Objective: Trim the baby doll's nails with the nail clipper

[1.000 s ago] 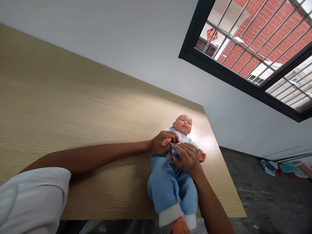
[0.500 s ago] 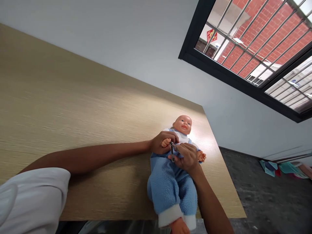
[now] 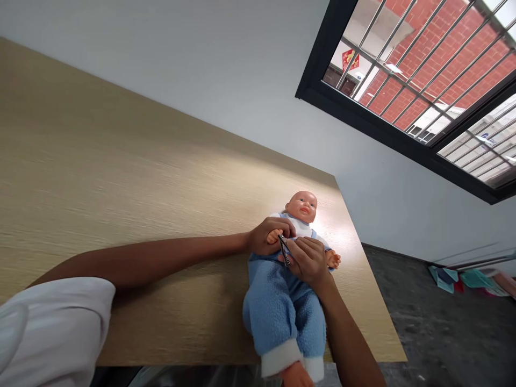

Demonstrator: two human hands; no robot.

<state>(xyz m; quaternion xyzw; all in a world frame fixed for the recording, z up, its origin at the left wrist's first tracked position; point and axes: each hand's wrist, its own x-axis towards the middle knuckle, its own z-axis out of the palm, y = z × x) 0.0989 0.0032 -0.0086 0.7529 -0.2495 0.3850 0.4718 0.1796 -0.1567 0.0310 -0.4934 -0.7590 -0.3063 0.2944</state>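
Note:
A baby doll point(image 3: 274, 295) in a blue and white fleece outfit lies on its back, head away from me and feet over the table's front edge. My left hand point(image 3: 266, 236) is closed around the doll's forearm, and the doll's small hand point(image 3: 274, 236) pokes out of my grip. Pinched in my right hand point(image 3: 309, 259) is a metal nail clipper point(image 3: 284, 250). Its jaw end is at the doll's fingers; whether it touches them I cannot tell. The doll's other hand point(image 3: 332, 259) rests free, just right of my right hand.
The wooden table point(image 3: 141, 177) ends in a right edge close beside the doll. Behind it rises a grey wall point(image 3: 193, 59) with a barred window point(image 3: 403, 75). Colourful items point(image 3: 463, 279) are on the dark floor point(image 3: 411, 301) at the right.
The nail clipper's lever has come closer to its body as my right fingers squeeze, and its jaw end has shifted slightly left to the doll's fingers. My left hand has stayed put.

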